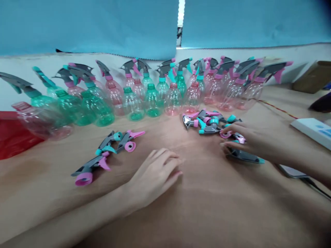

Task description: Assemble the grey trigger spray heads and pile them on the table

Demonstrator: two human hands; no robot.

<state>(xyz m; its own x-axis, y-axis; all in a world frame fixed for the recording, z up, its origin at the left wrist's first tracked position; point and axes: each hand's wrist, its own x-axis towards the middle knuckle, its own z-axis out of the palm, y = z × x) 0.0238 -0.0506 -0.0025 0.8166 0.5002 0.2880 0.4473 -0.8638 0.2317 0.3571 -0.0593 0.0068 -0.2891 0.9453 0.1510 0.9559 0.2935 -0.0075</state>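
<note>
My left hand [155,174] lies palm down on the brown table [201,206], fingers loosely stretched, holding nothing. A few loose grey spray heads with pink and teal parts [108,151] lie just to its left. My right hand [244,141] reaches over a pile of the same spray heads [209,122] at centre right, fingers curled on one of them; a grey and teal head [244,156] lies under the hand. Behind both stands a row of green and pink clear spray bottles [152,96], most with heads fitted, a few without.
A red bag [12,134] sits at the left edge. At the right lie a white box [314,129], a brown cardboard box [314,75], a thin red wire [276,106] and a flat device with a cable [294,172]. Blue cloth [90,27] hangs behind.
</note>
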